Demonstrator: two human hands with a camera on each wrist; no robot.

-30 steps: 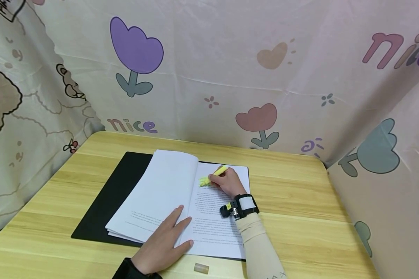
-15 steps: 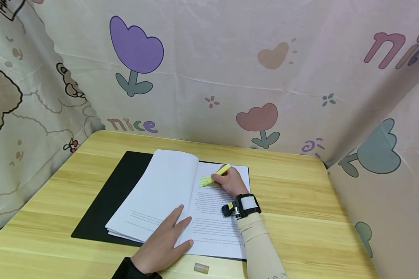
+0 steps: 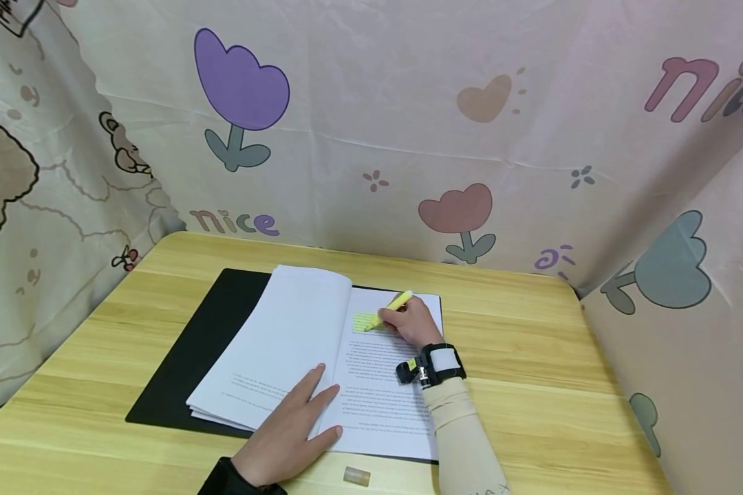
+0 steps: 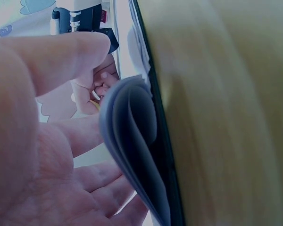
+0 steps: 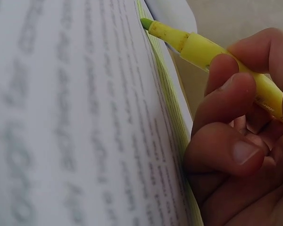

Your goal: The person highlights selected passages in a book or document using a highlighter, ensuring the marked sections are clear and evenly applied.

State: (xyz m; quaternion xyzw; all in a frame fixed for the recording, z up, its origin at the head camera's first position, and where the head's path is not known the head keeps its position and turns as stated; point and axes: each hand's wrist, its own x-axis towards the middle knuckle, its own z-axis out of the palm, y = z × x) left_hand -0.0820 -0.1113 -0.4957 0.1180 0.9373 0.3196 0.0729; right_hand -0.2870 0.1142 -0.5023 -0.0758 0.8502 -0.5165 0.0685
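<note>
My right hand (image 3: 413, 323) pinches a yellow highlighter (image 5: 212, 54) between thumb and fingers. Its tip meets the upper part of the right page, where several printed lines carry yellow-green marks (image 3: 364, 322). The other fingers curl beneath the pen in the right wrist view. Spread across the lower inner part of the open booklet (image 3: 303, 309), my left hand (image 3: 294, 430) rests with straight fingers near the fold. From the left wrist view, the curled page edges (image 4: 132, 108) bulge up beside that hand. A black folder (image 3: 204, 344) lies under the booklet.
A small, dull, see-through cap-like piece (image 3: 357, 476) lies on the wooden table (image 3: 514, 426) just below the booklet's near edge. Printed curtains (image 3: 371, 124) close in the back and sides of the table. A wrist camera (image 3: 430, 366) sits on the right wrist.
The right hand and highlighter have slid slightly to the right along a line, and the yellow-green marking shows a little wider. My left hand has stayed in place.
</note>
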